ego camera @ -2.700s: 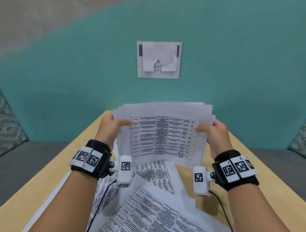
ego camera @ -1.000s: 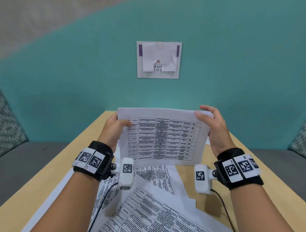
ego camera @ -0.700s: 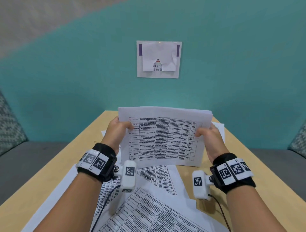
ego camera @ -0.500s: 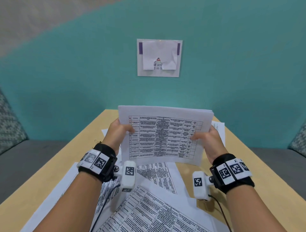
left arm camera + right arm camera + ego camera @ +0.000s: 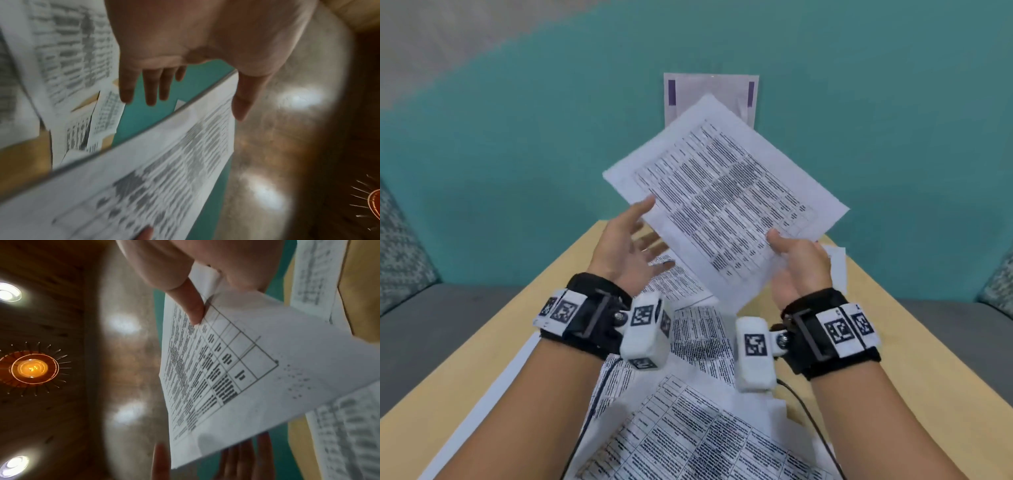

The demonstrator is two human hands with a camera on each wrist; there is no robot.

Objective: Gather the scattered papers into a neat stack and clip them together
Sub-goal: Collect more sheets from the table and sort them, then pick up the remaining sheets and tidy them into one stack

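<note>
Stack of papers (image 5: 726, 202) held tilted in air above table (image 5: 914, 346), pinched at lower corner by right hand (image 5: 799, 265). Left hand (image 5: 625, 245) beside stack, fingers (image 5: 151, 87) spread, gripping nothing. Loose sheets (image 5: 688, 435) on table below.

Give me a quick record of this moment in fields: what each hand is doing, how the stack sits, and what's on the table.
left hand: open, fingers spread beside the stack
right hand: pinches the stack's corner
stack: lifted, tilted diagonally
loose papers: scattered on the table
clip: none in view
</note>
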